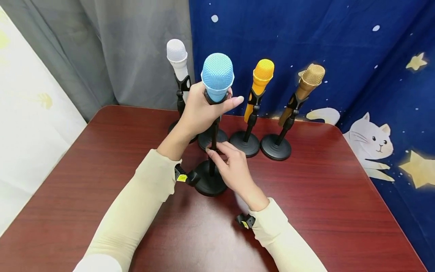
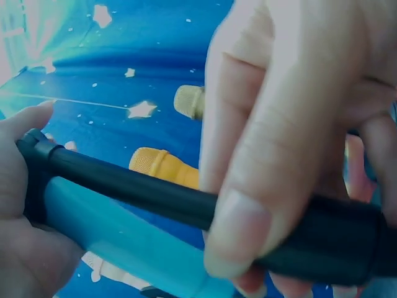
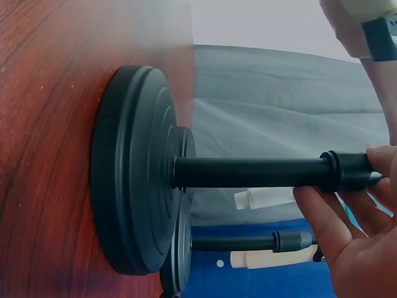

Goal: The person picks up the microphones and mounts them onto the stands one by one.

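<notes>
A light-blue microphone (image 1: 217,73) sits tilted in the clip of a black round-based microphone stand (image 1: 208,184) near the middle of the table. My left hand (image 1: 198,113) grips around the clip and the microphone's neck, its thumb extended to the right. Lower down, my right hand (image 1: 234,168) pinches the stand's pole between thumb and fingers. In the right wrist view, those fingers are at the pole's collar (image 3: 341,171), above the wide base (image 3: 133,174). The left wrist view shows the blue handle (image 2: 118,230) running alongside the pole (image 2: 130,183).
Behind stand a white microphone (image 1: 177,53), a yellow one (image 1: 263,73) and a gold one (image 1: 310,79), each on a black stand. Another base (image 1: 221,136) shows behind the pole. The red-brown table (image 1: 326,211) backs onto grey (image 1: 146,49) and blue star-patterned curtains (image 1: 292,30).
</notes>
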Demonstrator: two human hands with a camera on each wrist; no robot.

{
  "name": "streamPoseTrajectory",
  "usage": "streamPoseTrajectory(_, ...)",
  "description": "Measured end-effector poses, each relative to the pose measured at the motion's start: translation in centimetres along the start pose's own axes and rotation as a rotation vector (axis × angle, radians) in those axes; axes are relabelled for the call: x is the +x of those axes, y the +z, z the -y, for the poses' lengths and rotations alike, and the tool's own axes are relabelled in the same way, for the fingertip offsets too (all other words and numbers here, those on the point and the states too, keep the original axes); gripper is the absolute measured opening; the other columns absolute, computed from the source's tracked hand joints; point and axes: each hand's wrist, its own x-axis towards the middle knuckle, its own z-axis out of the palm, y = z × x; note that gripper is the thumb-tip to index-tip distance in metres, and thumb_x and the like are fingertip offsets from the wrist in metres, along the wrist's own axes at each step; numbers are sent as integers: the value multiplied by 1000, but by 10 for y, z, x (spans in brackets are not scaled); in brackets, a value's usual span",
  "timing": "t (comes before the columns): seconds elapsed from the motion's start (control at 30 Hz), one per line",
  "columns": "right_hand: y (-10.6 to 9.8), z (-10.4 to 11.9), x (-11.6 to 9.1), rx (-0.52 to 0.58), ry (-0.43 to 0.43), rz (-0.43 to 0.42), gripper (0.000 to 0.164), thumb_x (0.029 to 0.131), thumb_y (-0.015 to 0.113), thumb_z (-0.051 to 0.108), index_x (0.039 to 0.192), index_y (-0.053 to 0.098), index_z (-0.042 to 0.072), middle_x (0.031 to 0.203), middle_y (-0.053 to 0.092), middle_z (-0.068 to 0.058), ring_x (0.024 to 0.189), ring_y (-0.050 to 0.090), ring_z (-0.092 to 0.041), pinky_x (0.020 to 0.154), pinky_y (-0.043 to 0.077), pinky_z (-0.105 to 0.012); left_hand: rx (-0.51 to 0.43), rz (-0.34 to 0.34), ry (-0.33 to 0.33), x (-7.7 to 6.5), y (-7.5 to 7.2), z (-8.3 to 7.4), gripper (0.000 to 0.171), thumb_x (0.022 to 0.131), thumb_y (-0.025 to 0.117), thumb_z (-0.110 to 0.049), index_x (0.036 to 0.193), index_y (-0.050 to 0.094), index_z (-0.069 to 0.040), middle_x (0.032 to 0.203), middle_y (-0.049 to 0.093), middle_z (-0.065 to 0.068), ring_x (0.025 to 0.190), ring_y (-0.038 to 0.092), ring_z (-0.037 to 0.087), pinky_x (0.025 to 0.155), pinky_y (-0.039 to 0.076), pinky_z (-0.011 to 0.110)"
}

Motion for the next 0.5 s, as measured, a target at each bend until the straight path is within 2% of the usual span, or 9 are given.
streamPoseTrajectory(0.2, 1, 1, 3, -8, -8, -3, 16, 99, 66, 24, 105, 76, 13, 97, 73, -1, 84, 72, -10, 77, 61, -26, -165, 54, -134, 2, -2, 0, 16, 88, 76, -8, 95, 62, -7, 84, 62, 5, 82, 60, 27, 81, 50, 36)
streamPoseTrajectory(0.33, 2, 1, 2, 2, 1, -3, 18, 99, 67, 24, 107, 77, 11, 100, 74, -1, 86, 74, -12, 77, 62, -26, -260, 72, -180, 0, -1, 1, 13, 89, 73, -7, 94, 61, -8, 80, 60, 4, 77, 59, 31, 77, 52, 39)
streamPoseTrajectory(0.5, 4, 1, 0, 9, 16, -18, 18, 98, 67, 25, 109, 77, 14, 102, 74, -1, 91, 74, -11, 77, 62, -24, -274, 65, -187, 0, -1, -1, 14, 88, 74, -6, 93, 61, -8, 80, 61, 4, 78, 59, 31, 77, 51, 38)
